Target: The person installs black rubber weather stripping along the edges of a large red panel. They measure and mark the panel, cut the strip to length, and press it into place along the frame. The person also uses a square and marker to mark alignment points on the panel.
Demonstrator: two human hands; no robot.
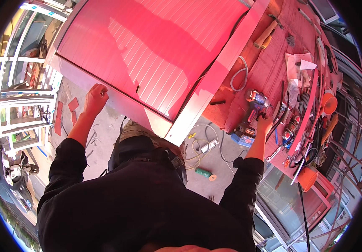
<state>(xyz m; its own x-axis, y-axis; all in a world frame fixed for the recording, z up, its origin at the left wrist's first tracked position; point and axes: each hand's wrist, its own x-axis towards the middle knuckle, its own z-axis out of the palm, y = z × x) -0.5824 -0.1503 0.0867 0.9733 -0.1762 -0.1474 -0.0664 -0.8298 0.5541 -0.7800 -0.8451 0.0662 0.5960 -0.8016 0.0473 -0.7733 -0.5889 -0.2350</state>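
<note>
A large framed panel [155, 59] with a ribbed face and pale metal frame lies flat in front of me, tinted red by the light. My left hand [95, 97] is curled on its near left edge. My right hand [264, 125] reaches right to a cordless drill [254, 110] standing on the workbench, fingers on its handle. Both arms wear dark sleeves.
The workbench [269, 71] on the right holds hand tools, a coiled cable [240, 75], papers and orange cones [329, 103]. On the floor lie yellow wire, a green tool [204, 173] and a white plug. Metal frames and a parked scooter [13, 172] stand at left.
</note>
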